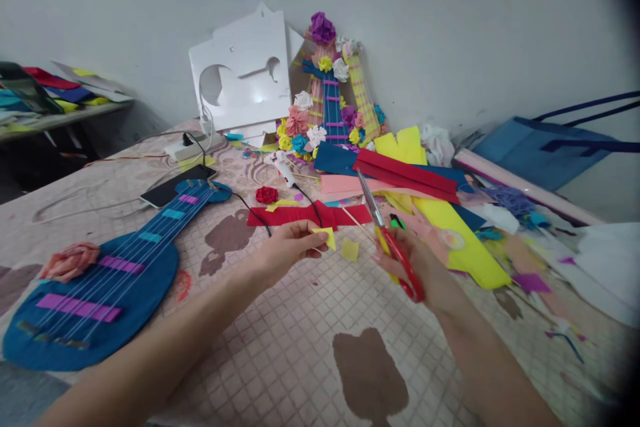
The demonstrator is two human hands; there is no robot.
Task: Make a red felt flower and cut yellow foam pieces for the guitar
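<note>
Pinching a small yellow paper piece in a narrow grip over the table, the left hand sits near a loose yellow square, while the right hand grips red-and-yellow-handled scissors pointing toward a folded red strip, and a blue guitar lies further left.

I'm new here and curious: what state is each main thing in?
Left hand: pinching a yellow scrap
Right hand: gripping the scissors
Scissors: blades closed or nearly so
Yellow square: lying flat
Blue guitar: lying flat, strung
Glue gun: set down, cord attached
Power strip: plugs inserted
Red flower: set down
White board: leaning, cut through
</note>
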